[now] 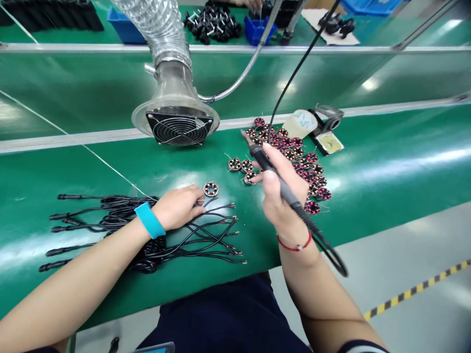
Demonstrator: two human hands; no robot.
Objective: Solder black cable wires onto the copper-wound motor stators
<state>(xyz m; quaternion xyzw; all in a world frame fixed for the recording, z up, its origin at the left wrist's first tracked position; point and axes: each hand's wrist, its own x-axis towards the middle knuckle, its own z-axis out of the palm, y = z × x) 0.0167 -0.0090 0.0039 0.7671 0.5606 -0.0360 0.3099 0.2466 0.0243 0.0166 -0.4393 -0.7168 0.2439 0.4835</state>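
My left hand [180,207], with a blue band at the wrist, rests over a bundle of black cables [121,211]. Its fingers curl down near the stripped cable ends; what they pinch is too small to make out. Just beyond its fingertips lies a single round wound coil [211,189]. My right hand [283,189] is closed around a soldering iron [267,164], whose tip points up and left. Beneath and beyond this hand spreads a pile of small coils with red or copper windings [307,174]. Three copper-coloured coils [234,164] sit at the pile's left side.
A fume extractor with a fan grille [182,129] hangs above the green table [147,166]. A translucent container [300,123] and an iron stand [327,120] stand behind the coils. Across the divider are blue bins [257,30], black parts [213,23] and another person's hand [253,5].
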